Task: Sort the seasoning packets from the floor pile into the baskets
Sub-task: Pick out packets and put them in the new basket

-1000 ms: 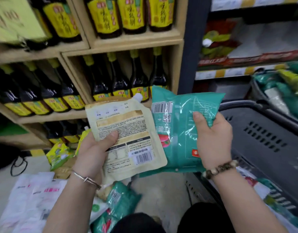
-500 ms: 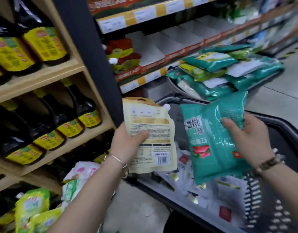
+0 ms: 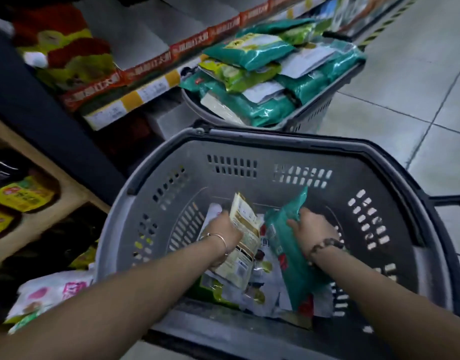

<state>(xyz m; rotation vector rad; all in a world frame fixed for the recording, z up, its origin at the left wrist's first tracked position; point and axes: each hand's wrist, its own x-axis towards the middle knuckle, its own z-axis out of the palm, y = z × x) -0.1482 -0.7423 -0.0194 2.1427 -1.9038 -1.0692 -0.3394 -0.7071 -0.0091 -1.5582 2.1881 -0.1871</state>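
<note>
Hands inside grey basket (image 3: 156, 175), left hand (image 3: 221, 228) gripping beige pouch (image 3: 243, 242), right hand (image 3: 310, 229) gripping teal packet (image 3: 293, 268), labels blurred

You stand in a shop aisle with a floor (image 3: 395, 81) of large pale grey tiles, divided by thin dark joints. At your left a wooden shelf (image 3: 39, 219) meets a dark upright post (image 3: 41, 118). Behind runs a metal shelf rail (image 3: 145, 92) with price labels (yellow and white). The light is dim.
</note>
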